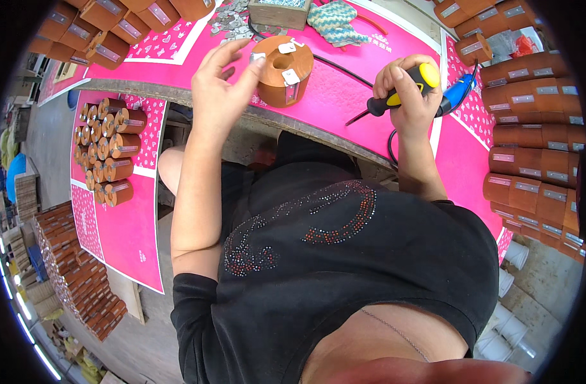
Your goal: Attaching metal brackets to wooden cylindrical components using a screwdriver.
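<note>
The screwdriver (394,99) is partly hidden, its tip (348,123) perhaps too small to tell.

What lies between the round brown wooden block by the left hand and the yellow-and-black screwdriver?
In the head view, a thin black cable crosses the pink tabletop between the block and the screwdriver.
</note>
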Action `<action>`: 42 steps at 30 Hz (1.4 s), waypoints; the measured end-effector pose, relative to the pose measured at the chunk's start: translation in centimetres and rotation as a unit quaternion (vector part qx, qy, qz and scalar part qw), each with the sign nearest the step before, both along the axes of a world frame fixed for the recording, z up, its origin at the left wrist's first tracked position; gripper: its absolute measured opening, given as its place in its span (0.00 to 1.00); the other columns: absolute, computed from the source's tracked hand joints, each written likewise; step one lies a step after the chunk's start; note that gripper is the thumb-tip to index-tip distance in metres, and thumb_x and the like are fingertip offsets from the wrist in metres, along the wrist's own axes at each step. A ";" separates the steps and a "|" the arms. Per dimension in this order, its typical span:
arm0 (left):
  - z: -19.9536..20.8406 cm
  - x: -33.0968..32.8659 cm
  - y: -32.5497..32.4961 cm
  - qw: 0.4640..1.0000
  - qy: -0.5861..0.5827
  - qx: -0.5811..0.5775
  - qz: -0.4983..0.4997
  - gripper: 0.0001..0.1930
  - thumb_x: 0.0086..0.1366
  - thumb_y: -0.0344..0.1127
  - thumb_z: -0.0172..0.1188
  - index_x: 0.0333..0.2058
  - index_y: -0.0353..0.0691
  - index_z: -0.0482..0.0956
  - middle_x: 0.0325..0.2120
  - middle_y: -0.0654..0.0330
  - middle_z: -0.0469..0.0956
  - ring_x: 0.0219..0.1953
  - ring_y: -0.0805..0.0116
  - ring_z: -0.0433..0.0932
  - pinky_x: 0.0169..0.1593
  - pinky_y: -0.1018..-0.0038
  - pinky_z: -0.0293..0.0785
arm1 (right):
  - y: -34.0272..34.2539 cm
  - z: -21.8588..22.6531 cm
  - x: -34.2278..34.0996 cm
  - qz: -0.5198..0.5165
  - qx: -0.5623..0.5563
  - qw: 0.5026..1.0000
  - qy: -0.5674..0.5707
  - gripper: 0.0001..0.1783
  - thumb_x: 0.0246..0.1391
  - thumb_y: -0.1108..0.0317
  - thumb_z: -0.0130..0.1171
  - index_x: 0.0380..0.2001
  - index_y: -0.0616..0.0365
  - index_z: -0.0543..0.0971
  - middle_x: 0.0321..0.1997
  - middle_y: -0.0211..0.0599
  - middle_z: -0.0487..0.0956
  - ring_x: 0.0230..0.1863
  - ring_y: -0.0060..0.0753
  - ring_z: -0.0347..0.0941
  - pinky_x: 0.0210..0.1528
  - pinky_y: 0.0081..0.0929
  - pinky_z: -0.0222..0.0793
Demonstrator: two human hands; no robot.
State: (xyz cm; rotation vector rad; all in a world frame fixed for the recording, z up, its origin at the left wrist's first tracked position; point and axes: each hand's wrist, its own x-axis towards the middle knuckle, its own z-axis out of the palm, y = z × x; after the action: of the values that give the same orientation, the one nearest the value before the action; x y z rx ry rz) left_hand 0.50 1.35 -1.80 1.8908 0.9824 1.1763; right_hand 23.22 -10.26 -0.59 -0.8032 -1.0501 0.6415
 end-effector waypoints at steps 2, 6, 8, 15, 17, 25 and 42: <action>0.5 0.6 -0.3 0.986 0.046 0.157 0.003 0.27 0.48 0.45 0.67 0.45 0.39 0.75 0.49 0.48 0.70 0.52 0.53 0.70 0.51 0.64 0.68 | 0.0 0.0 0.0 -0.002 0.001 1.000 0.004 0.07 0.51 0.79 0.54 0.31 0.61 0.67 0.20 0.36 0.72 0.19 0.23 0.70 0.20 0.19 0.67; 1.9 2.0 -0.4 0.961 0.127 0.243 -0.033 0.25 0.47 0.43 0.67 0.43 0.39 0.77 0.49 0.49 0.70 0.50 0.50 0.70 0.51 0.64 0.69 | 0.0 0.0 -0.1 -0.003 0.001 1.000 0.000 0.07 0.51 0.79 0.54 0.31 0.61 0.67 0.20 0.36 0.72 0.18 0.23 0.70 0.20 0.19 0.67; 1.4 2.3 -0.2 0.975 0.133 0.171 -0.045 0.22 0.49 0.39 0.66 0.44 0.38 0.77 0.49 0.50 0.71 0.51 0.52 0.71 0.53 0.65 0.67 | 0.0 0.2 -0.3 -0.007 0.001 1.000 -0.006 0.07 0.51 0.80 0.54 0.31 0.62 0.67 0.20 0.36 0.72 0.18 0.23 0.70 0.19 0.19 0.67; 1.9 2.3 4.6 0.961 0.194 0.124 -0.153 0.18 0.55 0.34 0.63 0.45 0.38 0.77 0.47 0.55 0.75 0.49 0.68 0.74 0.50 0.74 0.71 | -0.4 -0.1 0.6 -0.019 0.002 1.000 0.013 0.07 0.51 0.79 0.54 0.31 0.62 0.67 0.21 0.35 0.72 0.18 0.23 0.70 0.20 0.19 0.67; 2.6 2.7 5.2 0.943 0.225 -0.061 -0.239 0.19 0.55 0.35 0.64 0.47 0.39 0.77 0.44 0.58 0.78 0.46 0.71 0.75 0.50 0.75 0.71 | -0.7 0.0 0.5 -0.042 -0.018 0.999 -0.015 0.04 0.53 0.76 0.50 0.32 0.61 0.66 0.20 0.37 0.67 0.19 0.27 0.64 0.21 0.26 0.64; 0.9 2.8 6.2 0.945 0.147 -0.082 -0.282 0.15 0.59 0.34 0.60 0.45 0.40 0.78 0.35 0.60 0.81 0.37 0.75 0.78 0.42 0.78 0.75 | -0.7 0.0 0.8 -0.052 -0.018 0.998 -0.013 0.05 0.54 0.75 0.51 0.32 0.60 0.66 0.19 0.37 0.67 0.19 0.27 0.64 0.21 0.26 0.64; -0.6 4.4 5.3 0.961 0.088 -0.155 -0.210 0.09 0.63 0.32 0.54 0.40 0.37 0.77 0.34 0.66 0.78 0.36 0.80 0.74 0.44 0.79 0.71 | -0.4 0.1 0.4 -0.042 -0.009 0.999 -0.025 0.05 0.53 0.77 0.51 0.32 0.60 0.66 0.20 0.37 0.67 0.19 0.27 0.65 0.20 0.26 0.64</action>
State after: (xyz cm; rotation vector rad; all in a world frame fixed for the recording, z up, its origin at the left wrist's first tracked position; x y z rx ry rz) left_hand 4.94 6.67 -2.39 1.8474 0.7513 0.5798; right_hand 23.59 -10.70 -0.51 -0.8790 -1.0512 0.5629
